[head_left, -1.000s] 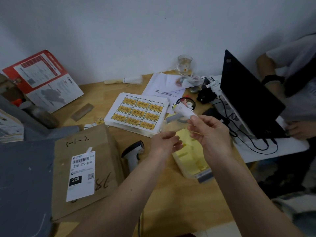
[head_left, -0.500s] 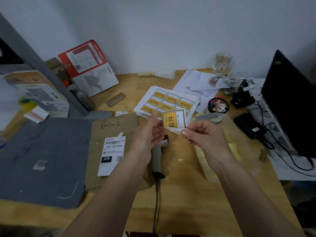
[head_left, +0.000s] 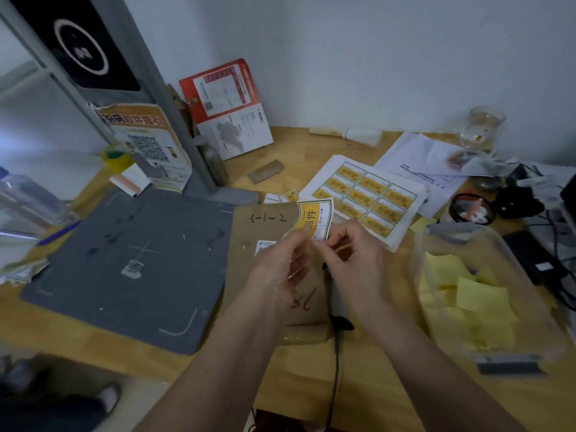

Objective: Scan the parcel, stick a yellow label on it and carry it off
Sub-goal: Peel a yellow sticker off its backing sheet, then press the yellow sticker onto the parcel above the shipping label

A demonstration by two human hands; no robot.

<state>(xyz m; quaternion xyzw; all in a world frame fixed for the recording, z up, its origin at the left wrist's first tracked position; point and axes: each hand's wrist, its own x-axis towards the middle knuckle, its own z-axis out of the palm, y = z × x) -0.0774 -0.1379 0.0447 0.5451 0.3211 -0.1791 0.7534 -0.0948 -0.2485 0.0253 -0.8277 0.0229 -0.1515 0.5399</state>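
Parcel (head_left: 265, 244), a flat brown cardboard packet, lies on the wooden table (head_left: 93, 341) under both hands, its long axis running from the near edge away toward the wall, with "5-1-2" handwritten at its far end. Its white shipping label (head_left: 264, 246) is mostly covered by the left hand (head_left: 279, 269). Both hands meet above the parcel and pinch the lower edge of 1 yellow label (head_left: 313, 219), thumbs and fingertips closed on it; the label stands upright, curled, its printed face toward the camera. The right hand (head_left: 355, 263) hides the head of a barcode scanner (head_left: 338, 304), which lies just beside the parcel's right edge with its cable (head_left: 335, 369) trailing off the near side. A sheet of yellow labels (head_left: 367, 198) lies beyond the hands, on a stack of paper. A grey mat (head_left: 131, 260) sits left of the parcel, touching its edge. A clear plastic tub (head_left: 467, 294) of plain yellow notes stands to the right. A red and white envelope (head_left: 229, 107) leans on the white wall (head_left: 374, 57), and a glass (head_left: 480, 127) stands far right.
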